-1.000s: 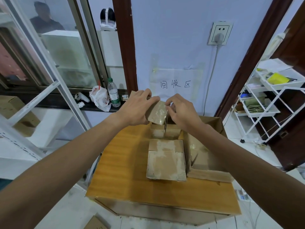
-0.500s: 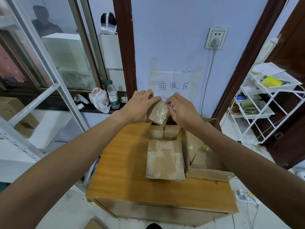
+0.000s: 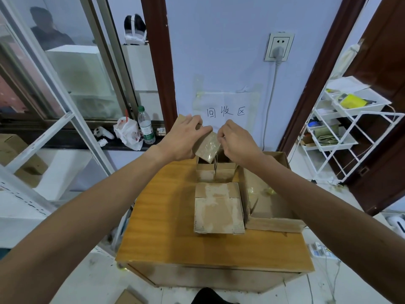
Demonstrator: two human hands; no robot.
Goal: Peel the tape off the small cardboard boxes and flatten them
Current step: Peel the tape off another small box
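Observation:
A small taped cardboard box [image 3: 207,147] is held up above the far side of the wooden table [image 3: 166,229]. My left hand [image 3: 183,139] grips it from the left, fingers curled round its top. At the box's upper right corner my right hand [image 3: 235,140] pinches, on what looks like the edge of the clear tape. Two small open boxes [image 3: 215,172] stand side by side right below. A flattened box [image 3: 218,208] lies in the middle of the table.
A larger open cardboard box [image 3: 271,200] with tape scraps sits at the table's right. A white wire rack [image 3: 350,132] stands further right. On the window ledge at the left are a water bottle [image 3: 145,126] and a plastic bag [image 3: 127,132]. A power cord [image 3: 270,102] hangs down the wall.
My hands and the small box have stayed almost in place; the right fingers have shifted slightly at the box's top corner. The camera view has moved a little.

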